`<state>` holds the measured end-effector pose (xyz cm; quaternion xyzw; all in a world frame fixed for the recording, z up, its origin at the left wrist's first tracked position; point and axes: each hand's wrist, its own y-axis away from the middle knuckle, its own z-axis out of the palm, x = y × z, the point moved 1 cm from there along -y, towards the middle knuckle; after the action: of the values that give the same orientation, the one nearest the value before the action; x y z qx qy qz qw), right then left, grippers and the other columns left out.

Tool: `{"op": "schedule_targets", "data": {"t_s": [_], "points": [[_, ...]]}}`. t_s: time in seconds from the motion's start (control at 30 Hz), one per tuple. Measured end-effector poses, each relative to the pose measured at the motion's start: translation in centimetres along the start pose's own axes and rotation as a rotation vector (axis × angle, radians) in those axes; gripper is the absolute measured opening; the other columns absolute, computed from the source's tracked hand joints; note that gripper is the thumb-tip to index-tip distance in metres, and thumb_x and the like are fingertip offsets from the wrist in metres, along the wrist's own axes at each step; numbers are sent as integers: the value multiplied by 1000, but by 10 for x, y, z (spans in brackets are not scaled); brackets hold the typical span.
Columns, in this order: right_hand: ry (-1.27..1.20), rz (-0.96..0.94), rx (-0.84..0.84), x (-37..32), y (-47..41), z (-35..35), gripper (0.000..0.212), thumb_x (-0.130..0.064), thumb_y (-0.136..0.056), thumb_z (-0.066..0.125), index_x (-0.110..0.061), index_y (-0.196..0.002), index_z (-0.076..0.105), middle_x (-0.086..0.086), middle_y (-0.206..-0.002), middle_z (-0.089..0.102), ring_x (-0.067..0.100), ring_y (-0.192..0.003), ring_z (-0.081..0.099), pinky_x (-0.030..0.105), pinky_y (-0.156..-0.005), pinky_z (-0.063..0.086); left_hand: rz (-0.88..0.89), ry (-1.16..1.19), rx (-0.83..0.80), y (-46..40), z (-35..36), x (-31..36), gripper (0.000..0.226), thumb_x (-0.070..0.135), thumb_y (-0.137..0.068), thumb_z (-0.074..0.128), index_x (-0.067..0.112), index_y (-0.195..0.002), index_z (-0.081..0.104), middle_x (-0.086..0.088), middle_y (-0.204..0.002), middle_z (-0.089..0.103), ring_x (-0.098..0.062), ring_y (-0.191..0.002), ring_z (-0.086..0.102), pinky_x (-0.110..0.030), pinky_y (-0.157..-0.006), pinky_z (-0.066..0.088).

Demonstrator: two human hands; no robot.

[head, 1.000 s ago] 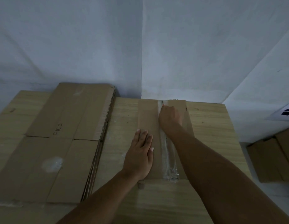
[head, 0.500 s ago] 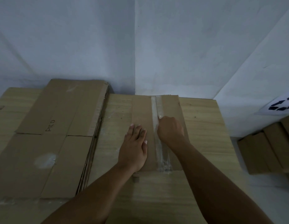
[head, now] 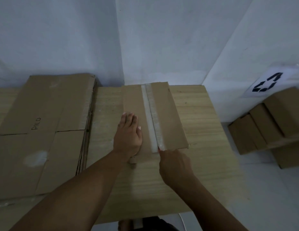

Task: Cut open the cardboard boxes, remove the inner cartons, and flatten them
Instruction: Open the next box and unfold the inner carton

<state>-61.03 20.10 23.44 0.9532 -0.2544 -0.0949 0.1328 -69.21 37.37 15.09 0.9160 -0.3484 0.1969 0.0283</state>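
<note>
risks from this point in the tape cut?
1. The right hand is at the box's near edge, its cutter mostly hidden; only a reddish tip shows at the tape seam. Overshooting could score the table.
2. The left hand presses flat close beside the seam; a sideways slip could reach its fingers.
3. The cut may be incomplete; I cannot tell.

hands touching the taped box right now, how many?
1. The left hand rests flat on the taped box; the right hand, curled, sits just off its near edge.
</note>
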Motion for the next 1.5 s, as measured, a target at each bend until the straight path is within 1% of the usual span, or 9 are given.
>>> {"op": "schedule_targets", "data": {"t_s": [0.2,0.3,0.4,0.47,0.57,0.73,0.9,1.27,1.5], "points": [[-151,47,39,0,29,7,37,-23,-105,34,-24,-136,53,1,-102,70,17,-81,64,28,-66,44,10,-60,-61,0,2,0,57,34,-105,22,4,-154,30,-13,-163,23,-32,-153,5,-46,-124,16],[-333,63,60,6,48,-3,32,-28,-104,38,-29,-132,54,-4,-83,67,10,-66,60,27,-63,50,29,-32,-81,4,0,-6,64,41,-103,12,6,-155,25,-11,-165,18,-30,-154,0,-45,-125,13],[-554,55,102,13,60,-17,40,-27,-103,44,-30,-143,44,-2,-67,63,8,-51,56,18,-51,41,45,-33,-158,15,-6,-12,59,39,-107,17,10,-158,14,-6,-167,4,-26,-153,-11,-41,-125,6],[-588,92,144,26,53,-23,42,-27,-103,46,-27,-145,43,-4,-74,68,5,-56,60,16,-52,43,81,-44,-169,28,-13,-16,62,43,-105,14,10,-158,16,-6,-167,7,-26,-154,-8,-42,-125,9],[-526,140,218,46,28,-31,30,-29,-103,46,-32,-130,58,-8,-82,70,6,-66,63,31,-63,53,128,-42,-148,45,-26,-21,73,48,-97,9,8,-155,30,-8,-164,21,-29,-154,5,-40,-124,12],[-460,137,227,65,-29,-53,23,-26,-103,45,-32,-117,61,-9,-86,66,13,-72,62,35,-64,52,112,-8,9,37,-35,-24,47,35,-93,44,7,-122,68,-9,-130,62,-31,-139,40,-45,-113,39],[-347,171,242,67,-97,-84,29,-26,-101,41,-43,-110,62,-13,-91,60,14,-85,55,44,-95,38,-5,90,33,-9,-36,-11,31,22,-96,59,8,-123,66,-8,-129,60,-26,-138,39,-29,-114,21],[-302,-17,88,60,-243,-96,28,-28,-102,47,-42,-114,68,-14,-126,63,17,-120,53,43,-99,28,-156,-19,187,-122,-23,-16,35,25,-95,59,14,-128,62,-8,-131,58,-33,-124,46,-48,-97,44],[-213,-212,-25,51,-302,-94,29,-28,-103,49,-45,-118,69,-21,-127,62,13,-122,50,40,-97,29,-211,-26,238,-135,-11,-16,17,28,-99,55,21,-102,70,1,-102,69,-27,-110,51,-38,-83,38]]}}
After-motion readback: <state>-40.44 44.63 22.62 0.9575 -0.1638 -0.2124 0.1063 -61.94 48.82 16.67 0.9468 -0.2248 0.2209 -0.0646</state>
